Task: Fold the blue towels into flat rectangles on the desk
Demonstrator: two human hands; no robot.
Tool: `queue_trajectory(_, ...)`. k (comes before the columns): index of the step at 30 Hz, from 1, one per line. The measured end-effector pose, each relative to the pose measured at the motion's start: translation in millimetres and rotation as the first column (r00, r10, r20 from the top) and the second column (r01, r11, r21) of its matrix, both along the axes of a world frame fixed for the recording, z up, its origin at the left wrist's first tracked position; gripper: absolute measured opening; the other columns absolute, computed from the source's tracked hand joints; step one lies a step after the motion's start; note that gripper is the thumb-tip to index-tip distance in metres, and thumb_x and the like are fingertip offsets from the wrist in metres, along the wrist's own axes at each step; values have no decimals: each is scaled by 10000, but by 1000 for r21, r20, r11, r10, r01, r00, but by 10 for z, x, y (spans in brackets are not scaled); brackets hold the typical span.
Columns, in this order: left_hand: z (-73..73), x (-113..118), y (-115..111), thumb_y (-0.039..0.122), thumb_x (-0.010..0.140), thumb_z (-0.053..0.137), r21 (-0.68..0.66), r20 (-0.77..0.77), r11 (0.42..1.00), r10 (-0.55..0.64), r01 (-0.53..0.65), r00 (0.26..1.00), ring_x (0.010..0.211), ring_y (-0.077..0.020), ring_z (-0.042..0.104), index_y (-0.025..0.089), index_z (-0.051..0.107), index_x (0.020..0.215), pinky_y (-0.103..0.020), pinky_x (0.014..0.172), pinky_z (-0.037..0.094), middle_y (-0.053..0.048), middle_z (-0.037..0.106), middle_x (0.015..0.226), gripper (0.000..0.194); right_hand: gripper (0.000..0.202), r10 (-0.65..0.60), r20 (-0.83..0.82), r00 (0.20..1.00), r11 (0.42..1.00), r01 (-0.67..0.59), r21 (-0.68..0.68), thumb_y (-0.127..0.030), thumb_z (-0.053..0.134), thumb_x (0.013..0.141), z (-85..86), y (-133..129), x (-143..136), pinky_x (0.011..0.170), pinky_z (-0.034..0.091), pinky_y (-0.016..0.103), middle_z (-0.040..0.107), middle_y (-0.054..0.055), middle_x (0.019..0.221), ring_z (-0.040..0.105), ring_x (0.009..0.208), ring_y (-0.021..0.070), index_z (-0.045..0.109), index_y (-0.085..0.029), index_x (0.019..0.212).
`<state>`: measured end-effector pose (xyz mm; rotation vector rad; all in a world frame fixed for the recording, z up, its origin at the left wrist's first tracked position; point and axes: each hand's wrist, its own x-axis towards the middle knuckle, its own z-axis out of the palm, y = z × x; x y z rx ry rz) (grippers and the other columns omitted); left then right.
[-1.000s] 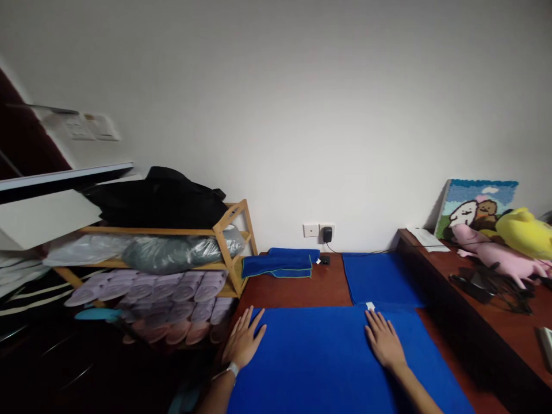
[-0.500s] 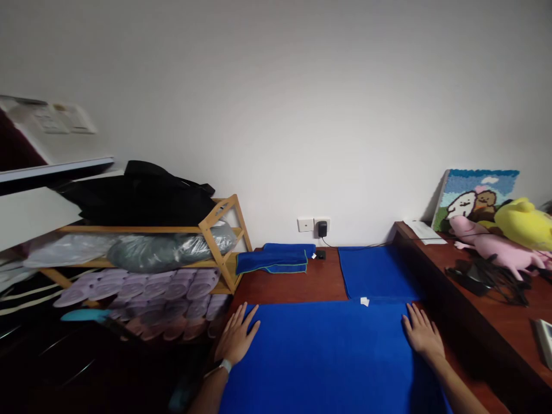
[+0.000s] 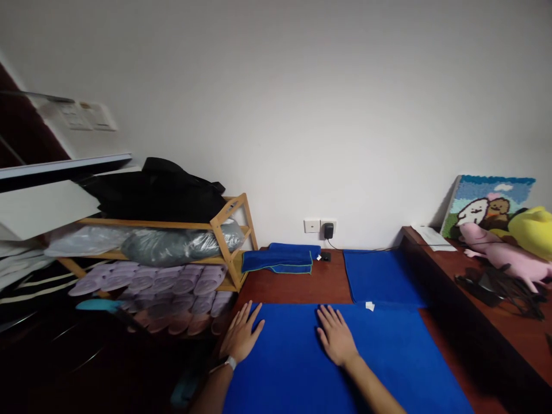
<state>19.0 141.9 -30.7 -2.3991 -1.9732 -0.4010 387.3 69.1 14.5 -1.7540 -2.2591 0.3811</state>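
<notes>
A large blue cloth (image 3: 284, 368) lies spread flat on the reddish-brown wooden table (image 3: 293, 287). Over its far left corner rests my left hand (image 3: 241, 336), palm down with the fingers apart. My right hand (image 3: 337, 339) lies flat near the middle of the cloth's far edge, holding nothing. Beyond it, a second blue cloth (image 3: 383, 276) is laid flat at the back right, with a white tag (image 3: 370, 306) by its near edge. Toward the back left sits a folded blue cloth (image 3: 280, 260) with green edging.
A wooden rack (image 3: 233, 241) with purple slippers (image 3: 211, 279) and a black bag (image 3: 159, 192) stands left. On the raised right ledge are a pink plush toy (image 3: 500, 250), a yellow plush toy (image 3: 532, 230), a picture (image 3: 491, 204) and cables (image 3: 513, 290). A black plug (image 3: 328, 230) sits in the wall.
My right hand has moved left from the cloth's far right corner to near its middle. My left hand stays at the left corner. The view has shifted slightly left.
</notes>
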Motion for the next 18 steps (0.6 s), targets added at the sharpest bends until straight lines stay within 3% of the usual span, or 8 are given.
queue_trajectory(2, -26, -4, 18, 578, 1007, 394, 8, 3, 1000, 0, 0, 1000, 1538, -282, 330, 301, 416, 1561, -494, 1240, 302, -79, 349, 1683, 620, 657, -11, -21, 1000, 999, 10, -47, -554, 177, 1041, -48, 15, -82, 1297, 121, 465, 259, -22, 1686, 172, 1577, 223, 277, -252, 1616)
queue_trajectory(4, -50, -9, 37, 579, 1005, 390, 21, 4, 1000, -3, 3, 1000, 1539, -285, 328, 297, 419, 1560, -494, 1241, 300, -76, 353, 1682, 624, 660, -86, -10, 996, 995, 86, -60, -555, 182, 1039, -118, -5, 145, 1298, 113, 468, 265, -18, 1684, 165, 1578, 221, 269, -248, 1617)
queue_trajectory(8, -58, -10, 54, 572, 1007, 390, 26, 0, 1000, -6, 6, 1000, 1540, -279, 325, 296, 407, 1566, -500, 1244, 289, -77, 354, 1681, 624, 663, -322, 44, 946, 947, 321, 9, -518, 191, 1027, -316, -174, 1229, 1289, 157, 468, 366, 34, 1653, 264, 1552, 226, 370, -210, 1586)
queue_trajectory(10, -43, -5, 51, 569, 1007, 394, 19, -11, 1000, -2, 3, 1000, 1540, -274, 327, 293, 406, 1567, -497, 1245, 286, -82, 354, 1680, 624, 681, -443, 88, 892, 897, 439, 57, -490, 179, 1012, -445, -271, 1856, 1275, 204, 454, 441, 82, 1614, 344, 1519, 243, 457, -163, 1541)
queue_trajectory(13, -30, -3, 46, 571, 1004, 396, 6, -28, 1000, 7, -7, 1000, 1542, -270, 323, 285, 406, 1567, -483, 1242, 291, -91, 352, 1680, 632, 721, -600, 155, 785, 799, 596, 71, -464, 159, 985, -645, -341, 2569, 1258, 251, 434, 421, 106, 1624, 343, 1519, 251, 422, -107, 1553)
queue_trajectory(15, -43, -6, 45, 581, 1001, 396, 2, -23, 1000, 12, -12, 1000, 1543, -270, 320, 293, 406, 1567, -480, 1242, 290, -81, 352, 1681, 635, 735, -631, 190, 752, 771, 634, 54, -477, 152, 978, -732, -337, 2795, 1261, 246, 424, 376, 84, 1651, 316, 1532, 243, 366, -118, 1582)
queue_trajectory(18, -74, -22, 54, 604, 996, 388, -5, 1, 1000, 12, -12, 1000, 1553, -266, 297, 303, 399, 1569, -480, 1248, 272, -66, 336, 1689, 648, 730, -639, 229, 734, 755, 656, 8, -474, 132, 979, -724, -299, 2817, 1262, 245, 463, 330, 62, 1673, 289, 1542, 255, 320, -146, 1603)
